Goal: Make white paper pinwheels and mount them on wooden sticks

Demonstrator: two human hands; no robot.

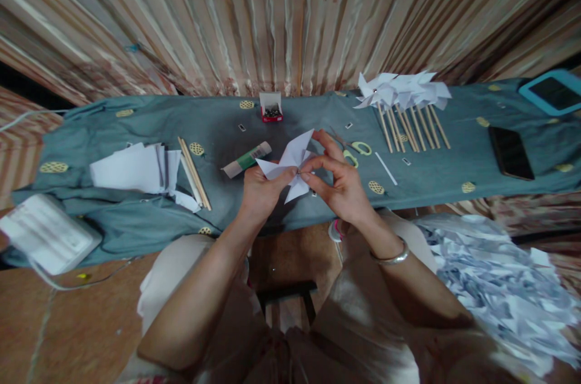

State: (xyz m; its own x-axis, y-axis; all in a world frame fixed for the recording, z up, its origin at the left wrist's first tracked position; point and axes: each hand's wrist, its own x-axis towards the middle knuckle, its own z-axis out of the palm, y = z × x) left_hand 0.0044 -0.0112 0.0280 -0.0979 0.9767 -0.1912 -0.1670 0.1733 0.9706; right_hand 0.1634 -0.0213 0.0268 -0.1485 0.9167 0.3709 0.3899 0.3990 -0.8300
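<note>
A white paper pinwheel is held between both hands above the cloth-covered table. My left hand grips it from the left, thumb near its centre. My right hand pinches at the centre with thumb and index finger; what lies between those fingertips is too small to make out. A glue stick rests beyond my left hand. Just past my right hand lie green-handled scissors, partly hidden by the fingers. Farther back stands an open red box of small dark metal pieces.
White paper sheets and wooden sticks lie left; finished pinwheels on sticks lie back right. A dark phone, a blue-framed device and a white box sit near the ends. Paper pieces are heaped lower right.
</note>
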